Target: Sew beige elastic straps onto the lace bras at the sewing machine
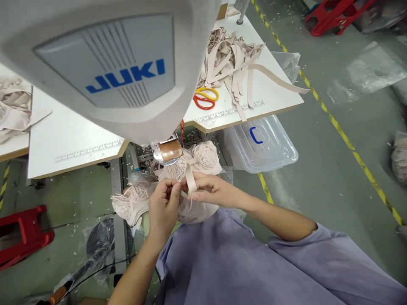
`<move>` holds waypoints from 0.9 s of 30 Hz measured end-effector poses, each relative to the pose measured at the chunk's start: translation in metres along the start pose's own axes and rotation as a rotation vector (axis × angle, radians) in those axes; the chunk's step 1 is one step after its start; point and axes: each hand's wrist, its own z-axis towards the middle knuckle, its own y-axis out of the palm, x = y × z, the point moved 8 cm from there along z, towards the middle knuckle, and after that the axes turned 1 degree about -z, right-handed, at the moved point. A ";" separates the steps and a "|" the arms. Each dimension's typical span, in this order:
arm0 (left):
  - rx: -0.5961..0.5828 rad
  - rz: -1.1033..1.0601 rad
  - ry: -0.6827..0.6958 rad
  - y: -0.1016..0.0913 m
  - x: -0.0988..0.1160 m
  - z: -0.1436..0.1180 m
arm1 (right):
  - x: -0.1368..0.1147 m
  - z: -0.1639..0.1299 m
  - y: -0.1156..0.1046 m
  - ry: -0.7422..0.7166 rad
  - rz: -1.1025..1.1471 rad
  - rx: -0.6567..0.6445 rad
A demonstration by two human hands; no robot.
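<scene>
— Under the Juki machine head (104,63), what are the hands doing?

— Both meet just below the presser foot (170,150). Left hand (163,205) is closed, thumb and fingers pinched on a beige strap (190,180). Right hand (210,190) comes in from the right, its fingers narrow, also nipping that strap at its lower end.

— How does the strap lie?

— It runs up from the fingertips toward the foot, roughly upright and slightly tilted, crossing over a pale lace garment (203,159).

— And the garment?

— It is bunched under the machine, just near of the foot, with one lace part showing right of the strap and more spilling down to the left (132,201), below the left hand. Whether the strap is already sewn to it, I cannot tell.

— What is on the table?

— White table (63,135) with printed rulers along its near edge. Right of the machine lies a heap of cut straps (232,63), some hanging over the edge, and beside it, to the left, scissors (205,98) with orange and yellow handles. At far left, another pile of beige cloth (14,108).

— Lower down?

— A clear plastic bin (263,146) with a blue latch sits under the table's right end. A yellow floor line (343,135) runs past it. Red stool (22,235) near left, another red thing (333,15) far right. The person's lap is covered in lilac cloth (238,262).
</scene>
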 end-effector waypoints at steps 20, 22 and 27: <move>-0.206 -0.340 -0.132 -0.003 -0.024 -0.009 | -0.007 -0.004 0.009 -0.143 -0.038 0.224; -0.214 -0.449 -0.185 0.000 -0.024 -0.010 | -0.009 -0.003 0.011 -0.180 -0.058 0.218; -0.203 -0.598 -0.299 0.005 -0.029 -0.012 | -0.013 -0.003 0.014 -0.277 -0.121 0.204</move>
